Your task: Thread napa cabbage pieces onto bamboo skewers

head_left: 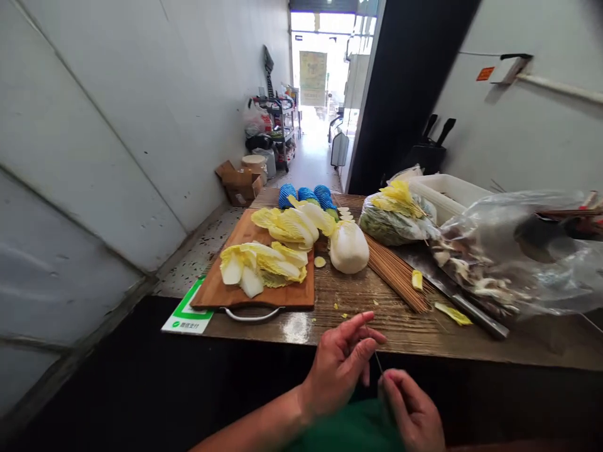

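Note:
A thin bamboo skewer (379, 362) runs between my two hands in front of the table's near edge. My right hand (414, 411) pinches its lower part, with the other fingers curled. The upper part passes behind the thumb of my left hand (336, 364), whose thumb and fingers close loosely around it; its tip is hard to make out. On the table beyond lies a bundle of bamboo skewers (393, 273). Yellow-white napa cabbage leaves (264, 263) are stacked in two piles on a wooden cutting board (211, 289) to the left.
Beside the board stands a pale round vegetable (349, 248). Right of the skewers are a knife (480, 316), bagged greens (391, 220), a clear bag of mushrooms (475, 270) and a white tub (447, 188). Blue-netted produce (307, 194) sits behind. A green-white sign (188, 314) lies under the board's corner.

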Demonstrator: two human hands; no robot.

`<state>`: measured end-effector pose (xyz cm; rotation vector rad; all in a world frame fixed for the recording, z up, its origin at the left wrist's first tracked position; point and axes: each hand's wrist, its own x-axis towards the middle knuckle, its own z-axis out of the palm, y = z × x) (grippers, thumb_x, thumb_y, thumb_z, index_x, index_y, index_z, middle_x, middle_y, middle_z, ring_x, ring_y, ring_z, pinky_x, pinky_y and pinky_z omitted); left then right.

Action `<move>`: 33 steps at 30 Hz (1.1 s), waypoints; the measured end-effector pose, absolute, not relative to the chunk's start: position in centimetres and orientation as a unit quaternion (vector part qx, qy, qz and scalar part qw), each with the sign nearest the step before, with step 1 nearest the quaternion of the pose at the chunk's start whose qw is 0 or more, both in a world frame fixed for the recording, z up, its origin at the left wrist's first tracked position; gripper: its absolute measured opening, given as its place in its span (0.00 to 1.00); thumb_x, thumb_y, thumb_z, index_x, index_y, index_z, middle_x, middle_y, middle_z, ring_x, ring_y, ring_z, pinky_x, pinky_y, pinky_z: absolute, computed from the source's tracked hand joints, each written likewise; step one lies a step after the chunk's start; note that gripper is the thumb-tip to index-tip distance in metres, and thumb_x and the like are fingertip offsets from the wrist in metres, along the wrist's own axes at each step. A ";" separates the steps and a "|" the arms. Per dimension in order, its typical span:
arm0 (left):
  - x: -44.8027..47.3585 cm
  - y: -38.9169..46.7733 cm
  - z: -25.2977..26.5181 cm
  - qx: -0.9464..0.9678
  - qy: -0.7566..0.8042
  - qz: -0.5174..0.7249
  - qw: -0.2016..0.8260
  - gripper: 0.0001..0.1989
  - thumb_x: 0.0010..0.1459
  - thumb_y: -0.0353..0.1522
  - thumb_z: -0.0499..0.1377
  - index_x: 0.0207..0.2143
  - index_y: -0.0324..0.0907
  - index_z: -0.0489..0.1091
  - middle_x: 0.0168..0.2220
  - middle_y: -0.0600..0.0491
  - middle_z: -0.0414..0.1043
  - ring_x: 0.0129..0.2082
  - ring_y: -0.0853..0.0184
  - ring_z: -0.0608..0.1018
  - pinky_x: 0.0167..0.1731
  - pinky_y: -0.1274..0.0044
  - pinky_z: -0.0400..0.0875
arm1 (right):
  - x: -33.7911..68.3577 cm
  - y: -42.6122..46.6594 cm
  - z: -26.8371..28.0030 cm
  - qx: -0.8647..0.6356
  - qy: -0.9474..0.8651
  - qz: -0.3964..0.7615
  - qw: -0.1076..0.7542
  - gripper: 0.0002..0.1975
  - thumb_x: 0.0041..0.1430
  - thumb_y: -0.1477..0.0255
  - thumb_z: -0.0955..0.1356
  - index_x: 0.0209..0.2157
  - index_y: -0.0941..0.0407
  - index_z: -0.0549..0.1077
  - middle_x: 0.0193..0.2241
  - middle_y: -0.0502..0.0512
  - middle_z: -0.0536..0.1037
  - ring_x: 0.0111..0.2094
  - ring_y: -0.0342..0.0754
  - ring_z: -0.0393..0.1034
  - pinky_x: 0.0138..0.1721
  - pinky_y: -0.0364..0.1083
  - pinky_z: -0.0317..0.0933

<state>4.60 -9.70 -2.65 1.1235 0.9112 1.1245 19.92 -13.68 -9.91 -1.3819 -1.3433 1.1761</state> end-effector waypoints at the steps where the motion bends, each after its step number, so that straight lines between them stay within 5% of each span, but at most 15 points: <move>1: 4.6 -9.7 -2.7 0.467 0.385 0.506 0.615 0.20 0.56 0.40 0.55 0.49 0.42 0.67 0.35 0.48 0.75 0.13 0.78 0.66 0.14 0.82 0.58 | 19.9 -13.8 -10.4 -0.532 -0.576 0.482 0.391 0.15 0.57 0.56 0.61 0.23 0.50 0.67 0.19 0.53 0.64 0.21 0.49 0.60 0.22 0.48 0.58; 6: 4.0 -10.5 -3.2 0.463 0.375 0.477 0.646 0.16 0.56 0.41 0.54 0.37 0.38 0.73 0.28 0.47 0.75 0.15 0.74 0.70 0.14 0.81 0.60 | 20.6 -12.0 -9.3 -0.454 -0.681 0.483 0.312 0.11 0.51 0.57 0.66 0.33 0.47 0.74 0.34 0.60 0.74 0.39 0.59 0.68 0.40 0.55 0.63; 9: 3.2 -10.7 -3.0 0.579 0.391 0.429 0.573 0.15 0.56 0.38 0.55 0.37 0.39 0.76 0.30 0.46 0.76 0.20 0.71 0.74 0.24 0.78 0.68 | 19.7 -11.2 -8.3 -0.444 -0.671 0.508 0.310 0.15 0.52 0.58 0.66 0.39 0.48 0.74 0.32 0.60 0.76 0.35 0.57 0.71 0.36 0.53 0.65; 14: -2.2 -8.8 -1.0 0.669 0.506 0.467 0.280 0.11 0.54 0.35 0.58 0.38 0.42 0.75 0.33 0.48 0.77 0.33 0.65 0.77 0.36 0.75 0.70 | 17.3 -11.1 -8.3 -0.459 -0.605 0.506 0.408 0.18 0.60 0.60 0.60 0.48 0.51 0.70 0.16 0.49 0.70 0.16 0.42 0.62 0.20 0.41 0.61; 17: -7.7 -6.2 0.4 0.659 0.614 0.433 0.019 0.12 0.56 0.35 0.55 0.40 0.41 0.74 0.38 0.46 0.76 0.40 0.61 0.75 0.43 0.70 0.67 | 16.9 -10.8 -8.8 -0.484 -0.565 0.505 0.437 0.19 0.61 0.60 0.59 0.51 0.52 0.65 0.21 0.50 0.73 0.13 0.39 0.60 0.16 0.38 0.57; 19: -10.8 -4.0 1.2 0.687 0.637 0.341 -0.076 0.14 0.56 0.35 0.55 0.41 0.41 0.73 0.45 0.44 0.73 0.48 0.56 0.71 0.50 0.64 0.61 | 16.9 -10.3 -8.8 -0.489 -0.562 0.479 0.464 0.17 0.57 0.59 0.63 0.45 0.53 0.70 0.29 0.55 0.76 0.21 0.43 0.68 0.24 0.40 0.65; 23: -13.9 0.0 1.7 0.741 0.644 0.175 -0.070 0.13 0.56 0.36 0.54 0.42 0.44 0.72 0.45 0.46 0.74 0.49 0.56 0.71 0.54 0.58 0.50 | 16.8 -9.6 -8.0 -0.466 -0.576 0.468 0.481 0.14 0.54 0.60 0.66 0.37 0.54 0.74 0.27 0.55 0.75 0.32 0.49 0.71 0.38 0.44 0.66; 26: -14.5 1.3 2.2 0.747 0.653 0.122 -0.006 0.14 0.54 0.38 0.56 0.42 0.46 0.72 0.41 0.49 0.76 0.45 0.57 0.73 0.52 0.58 0.52 | 16.7 -9.6 -7.3 -0.458 -0.558 0.513 0.463 0.14 0.55 0.60 0.66 0.38 0.55 0.73 0.24 0.53 0.73 0.25 0.45 0.68 0.27 0.42 0.64; 29: -14.8 1.2 3.1 0.766 0.624 0.155 0.026 0.14 0.52 0.40 0.57 0.40 0.45 0.73 0.41 0.49 0.76 0.42 0.60 0.75 0.46 0.69 0.63 | 16.8 -9.4 -6.7 -0.454 -0.528 0.583 0.420 0.19 0.57 0.59 0.64 0.45 0.55 0.70 0.20 0.49 0.69 0.15 0.38 0.56 0.15 0.38 0.51; 33: -14.5 0.8 3.6 0.800 0.554 0.216 -0.077 0.13 0.55 0.38 0.56 0.41 0.45 0.73 0.44 0.49 0.74 0.45 0.61 0.73 0.50 0.69 0.60 | 16.7 -8.1 -5.6 -0.398 -0.537 0.619 0.413 0.16 0.59 0.61 0.63 0.45 0.55 0.68 0.27 0.52 0.71 0.17 0.37 0.56 0.18 0.39 0.51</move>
